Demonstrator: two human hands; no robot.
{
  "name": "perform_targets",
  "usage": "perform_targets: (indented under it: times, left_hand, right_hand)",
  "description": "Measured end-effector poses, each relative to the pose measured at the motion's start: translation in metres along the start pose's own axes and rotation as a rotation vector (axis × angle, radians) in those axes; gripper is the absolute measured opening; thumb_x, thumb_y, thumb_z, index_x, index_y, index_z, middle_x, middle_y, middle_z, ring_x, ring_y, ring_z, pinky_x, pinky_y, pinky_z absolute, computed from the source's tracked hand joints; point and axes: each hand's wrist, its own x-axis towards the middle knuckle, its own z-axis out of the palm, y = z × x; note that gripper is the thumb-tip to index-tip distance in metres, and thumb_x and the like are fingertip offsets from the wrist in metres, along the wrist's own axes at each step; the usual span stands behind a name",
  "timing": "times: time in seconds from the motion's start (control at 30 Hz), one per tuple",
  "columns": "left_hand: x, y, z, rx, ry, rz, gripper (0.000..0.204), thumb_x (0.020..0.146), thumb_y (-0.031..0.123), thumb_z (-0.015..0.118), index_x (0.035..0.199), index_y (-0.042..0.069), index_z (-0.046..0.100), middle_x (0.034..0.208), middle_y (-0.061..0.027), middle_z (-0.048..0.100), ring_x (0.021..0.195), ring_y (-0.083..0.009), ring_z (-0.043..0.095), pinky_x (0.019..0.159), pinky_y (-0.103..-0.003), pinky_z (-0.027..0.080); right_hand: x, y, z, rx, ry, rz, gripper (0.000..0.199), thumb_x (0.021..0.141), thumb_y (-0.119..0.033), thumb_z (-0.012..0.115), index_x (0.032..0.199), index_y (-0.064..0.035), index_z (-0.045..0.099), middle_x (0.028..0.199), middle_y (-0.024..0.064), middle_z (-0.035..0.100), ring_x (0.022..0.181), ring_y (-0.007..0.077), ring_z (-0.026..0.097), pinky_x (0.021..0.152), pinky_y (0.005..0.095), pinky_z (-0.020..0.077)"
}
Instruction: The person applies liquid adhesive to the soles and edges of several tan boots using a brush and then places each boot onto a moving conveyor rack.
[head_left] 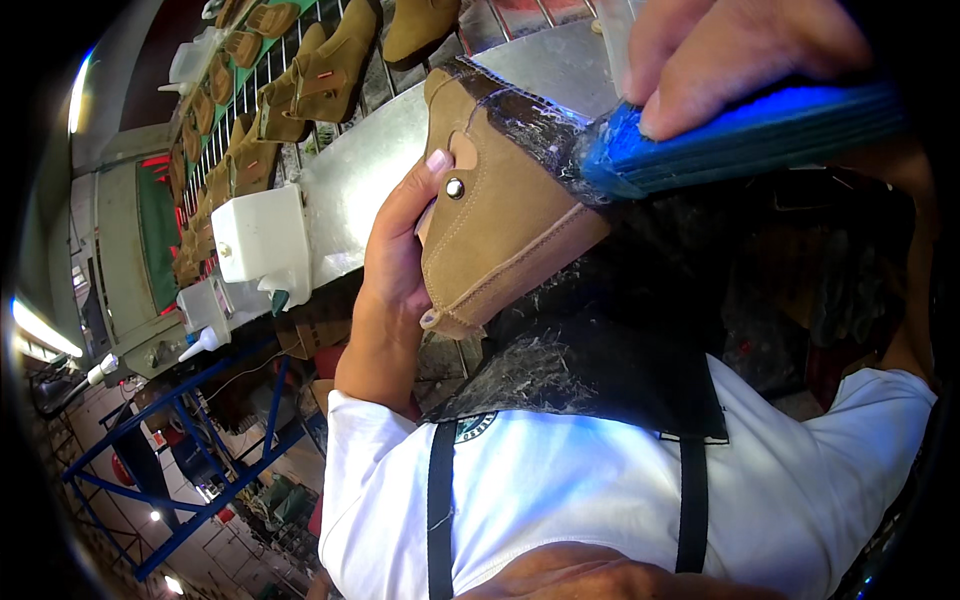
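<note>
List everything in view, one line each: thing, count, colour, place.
Suede boot upper: one, tan, centre, held up.
Brush: one, blue handle, upper right, bristles at the boot's top edge.
Boots on rack: several, tan, upper left.
Container: one, white, left of centre.
Squeeze bottle: one, white, below the container.
Frame: one, blue, lower left.
Apron: one, black, smeared, centre.
Shirt: one, white, bottom.
Left hand: holds the boot.
Right hand: grips the brush.
</note>
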Motion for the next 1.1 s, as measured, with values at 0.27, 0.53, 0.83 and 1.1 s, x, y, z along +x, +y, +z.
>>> perform_targets:
  times: [0.27, 0.53, 0.83, 1.1]
  left_hand:
    - [-0.006, -0.001, -0.005, -0.048, 0.032, -0.022, 0.047, 0.100, 0.031, 0.056, 0.136, 0.000, 0.050, 0.121, -0.0203, 0.065, 0.102, -0.0281, 0.070, 0.087, -0.041, 0.061]
    - [-0.008, -0.010, -0.024, -0.340, -0.139, -0.140, 0.044, 0.105, 0.034, 0.045, 0.136, 0.003, 0.051, 0.123, -0.0177, 0.065, 0.102, -0.0294, 0.069, 0.085, -0.042, 0.061]
    - [-0.022, -0.032, -0.035, -0.693, -0.206, -0.444, 0.052, 0.103, 0.038, 0.047, 0.135, -0.004, 0.045, 0.112, -0.0256, 0.059, 0.091, -0.0370, 0.062, 0.070, -0.039, 0.062]
    - [-0.028, -0.045, -0.016, -0.766, -0.164, -0.532, 0.048, 0.103, 0.027, 0.051, 0.137, -0.003, 0.038, 0.098, -0.0177, 0.047, 0.071, -0.0193, 0.056, 0.048, -0.023, 0.053]
  right_hand:
    - [-0.005, 0.000, 0.004, 0.034, -0.009, -0.035, 0.027, 0.089, -0.008, 0.068, 0.112, 0.0054, 0.067, 0.098, 0.0215, 0.072, 0.082, 0.0244, 0.072, 0.075, 0.0313, 0.0593]
    - [-0.007, -0.003, 0.006, 0.013, 0.014, -0.041, 0.025, 0.088, -0.007, 0.069, 0.110, 0.0048, 0.069, 0.100, 0.0221, 0.072, 0.085, 0.0252, 0.072, 0.077, 0.0312, 0.0586]
    - [0.005, 0.007, 0.012, -0.011, 0.033, -0.109, 0.022, 0.088, -0.005, 0.069, 0.107, 0.0041, 0.071, 0.101, 0.0227, 0.072, 0.087, 0.0262, 0.072, 0.080, 0.0310, 0.0579]
    - [-0.005, 0.007, 0.019, -0.010, 0.063, -0.125, 0.020, 0.087, -0.004, 0.070, 0.105, 0.0035, 0.073, 0.103, 0.0232, 0.072, 0.090, 0.0271, 0.073, 0.082, 0.0308, 0.0572]
